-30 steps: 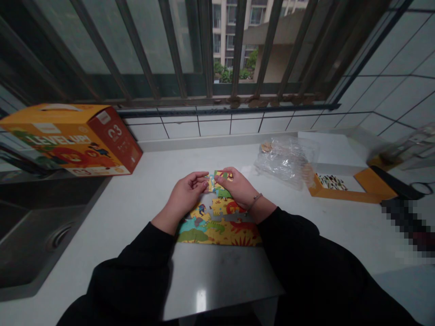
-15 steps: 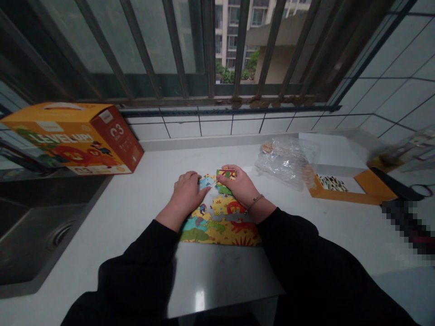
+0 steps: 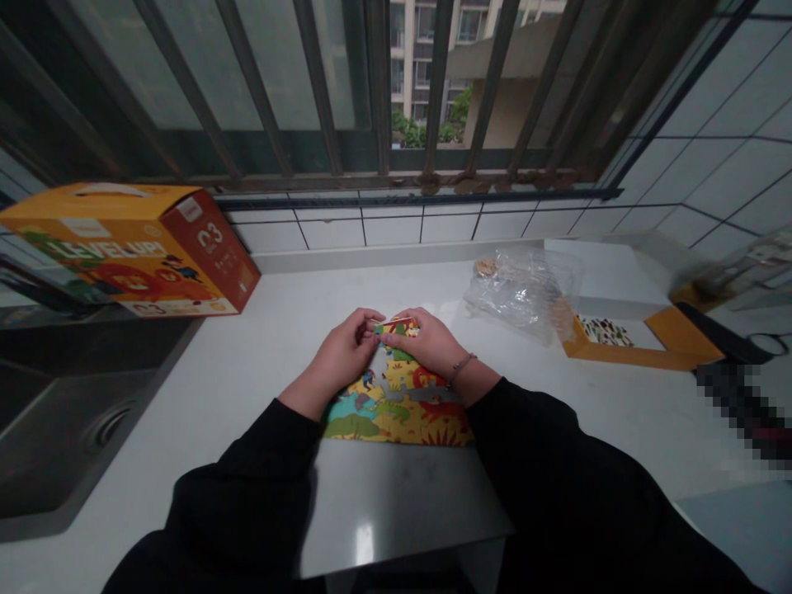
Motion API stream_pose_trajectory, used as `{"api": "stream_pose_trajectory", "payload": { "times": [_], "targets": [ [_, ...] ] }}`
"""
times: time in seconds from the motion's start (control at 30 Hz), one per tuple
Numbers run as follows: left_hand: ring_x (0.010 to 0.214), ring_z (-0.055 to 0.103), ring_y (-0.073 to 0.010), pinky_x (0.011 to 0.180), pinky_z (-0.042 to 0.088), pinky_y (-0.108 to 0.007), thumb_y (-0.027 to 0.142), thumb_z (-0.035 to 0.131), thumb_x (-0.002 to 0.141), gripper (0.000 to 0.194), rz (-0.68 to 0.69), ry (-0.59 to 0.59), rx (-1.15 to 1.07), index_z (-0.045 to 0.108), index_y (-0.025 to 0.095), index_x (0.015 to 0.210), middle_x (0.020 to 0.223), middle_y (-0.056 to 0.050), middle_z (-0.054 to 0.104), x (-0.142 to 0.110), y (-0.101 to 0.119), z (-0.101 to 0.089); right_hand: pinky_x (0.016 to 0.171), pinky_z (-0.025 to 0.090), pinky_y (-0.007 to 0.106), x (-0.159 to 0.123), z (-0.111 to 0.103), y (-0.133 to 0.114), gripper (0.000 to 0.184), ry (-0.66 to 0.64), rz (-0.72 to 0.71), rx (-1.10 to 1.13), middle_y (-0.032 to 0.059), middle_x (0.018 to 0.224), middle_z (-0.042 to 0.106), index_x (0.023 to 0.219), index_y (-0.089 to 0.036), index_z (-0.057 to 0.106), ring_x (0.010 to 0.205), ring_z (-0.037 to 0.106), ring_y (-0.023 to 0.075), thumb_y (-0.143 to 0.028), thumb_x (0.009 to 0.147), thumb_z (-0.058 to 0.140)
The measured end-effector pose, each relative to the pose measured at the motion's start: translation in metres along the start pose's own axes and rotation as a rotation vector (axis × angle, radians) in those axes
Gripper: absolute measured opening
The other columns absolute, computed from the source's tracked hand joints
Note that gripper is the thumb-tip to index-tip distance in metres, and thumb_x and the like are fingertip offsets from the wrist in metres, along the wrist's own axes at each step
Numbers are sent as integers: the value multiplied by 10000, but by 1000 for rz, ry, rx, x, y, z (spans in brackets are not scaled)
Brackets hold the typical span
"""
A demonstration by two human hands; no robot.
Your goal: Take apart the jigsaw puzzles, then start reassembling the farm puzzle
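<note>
Two hands in view, both yours, both in black sleeves, meeting over the far edge of one assembled jigsaw puzzle (image 3: 396, 404). It is flat, printed in yellow, green and red with cartoon animals, and lies mid-desk on the white desk (image 3: 260, 330), with gaps of bare grey backing showing through it.

Left grip (image 3: 339, 359): fingers curled and closed, tips against the left side of the raised jigsaw pieces (image 3: 396, 328). Right grip (image 3: 430, 346): also curled and closed, fingers over the top of those same pieces. Both grips are clenched on them, with no gap between your hands. The exact count of pieces held is unreadable; your fingers cover them.

Your right wrist carries one thin bracelet (image 3: 461, 370).

Far left on the desk: one orange-and-red cardboard box (image 3: 124, 247) lying on its side, printed "LEVEL UP!".

Far right: one crumpled clear plastic bag (image 3: 525, 293), a small tan item inside it at its far end. Right of the bag, one orange cardboard tray (image 3: 624, 356) with a patterned card in it, and one white box lid (image 3: 606, 272) beyond that.

Left of the desk: one stainless steel sink (image 3: 62, 421). Far side: white wall tiles (image 3: 389, 231) below a barred window (image 3: 377, 82).
</note>
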State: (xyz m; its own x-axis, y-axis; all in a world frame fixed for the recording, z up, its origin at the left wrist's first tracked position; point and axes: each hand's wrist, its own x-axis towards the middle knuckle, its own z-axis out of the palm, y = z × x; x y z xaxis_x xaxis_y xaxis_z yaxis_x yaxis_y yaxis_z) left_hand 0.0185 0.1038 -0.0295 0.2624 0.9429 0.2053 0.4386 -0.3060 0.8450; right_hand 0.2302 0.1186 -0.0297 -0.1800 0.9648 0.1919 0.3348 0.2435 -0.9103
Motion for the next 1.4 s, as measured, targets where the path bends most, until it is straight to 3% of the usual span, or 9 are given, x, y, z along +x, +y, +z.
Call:
{"api": "stream_pose_trajectory", "payload": {
  "times": [0.17,0.27,0.4,0.5,0.7,0.83,0.93,1.17,1.4],
  "targets": [
    [1263,624,-319,1102,518,-499,235,651,955,301,146,65,405,650,221,1255,1319,-142,669,-9,23,-10,776,560,346,-1,-3,-2,411,3,65,22,12,913,740,980,-259,698,842,684,217,-532,779,929],
    [1255,625,-342,1128,498,-535,318,724,962,295,206,-124,529,689,240,1245,1306,-128,694,-26,42,-9,714,570,330,2,-9,0,426,100,119,108,12,909,752,996,-259,668,803,698,202,-567,805,891],
    [1539,461,-424,1264,383,-613,526,927,803,793,288,-451,528,613,354,1511,1681,-110,522,-53,49,10,570,567,312,8,-20,5,538,195,185,305,24,914,761,1066,-251,642,688,700,191,-664,799,859],
    [1610,365,-480,1295,279,-716,593,929,788,934,253,-531,597,525,420,1612,1788,-90,390,-61,41,22,599,579,309,10,-31,8,569,258,161,345,31,937,765,1086,-242,656,713,704,187,-676,786,871],
    [1571,438,-454,1270,340,-686,546,843,903,698,162,-339,661,627,349,1538,1727,-129,483,-49,23,4,795,591,364,11,-46,11,506,318,74,170,34,955,769,1046,-247,687,854,712,219,-655,804,863],
    [1459,552,-360,1225,440,-563,534,713,1005,461,161,-192,572,704,277,1387,1580,-150,608,-39,18,-11,763,563,359,11,-46,13,485,298,113,135,33,914,762,1008,-240,681,805,701,215,-643,805,858],
    [1287,621,-363,1122,500,-531,514,685,1010,408,75,-70,668,712,213,1284,1398,-175,682,-27,19,-12,737,545,351,10,-43,14,486,281,152,84,28,886,758,996,-235,679,785,697,214,-639,796,860],
    [1057,635,-356,897,517,-450,492,884,804,386,-56,-164,747,711,212,1006,1166,-150,701,11,18,-12,749,535,354,13,-40,22,452,271,180,0,23,885,767,982,-233,675,808,711,220,-610,812,858],
    [929,616,-286,787,449,-369,394,936,726,442,-62,-92,521,682,237,1051,1014,-61,698,3,11,-17,718,533,344,14,-38,24,474,288,196,24,22,875,770,988,-228,677,797,712,218,-622,802,864]
  ]
}}
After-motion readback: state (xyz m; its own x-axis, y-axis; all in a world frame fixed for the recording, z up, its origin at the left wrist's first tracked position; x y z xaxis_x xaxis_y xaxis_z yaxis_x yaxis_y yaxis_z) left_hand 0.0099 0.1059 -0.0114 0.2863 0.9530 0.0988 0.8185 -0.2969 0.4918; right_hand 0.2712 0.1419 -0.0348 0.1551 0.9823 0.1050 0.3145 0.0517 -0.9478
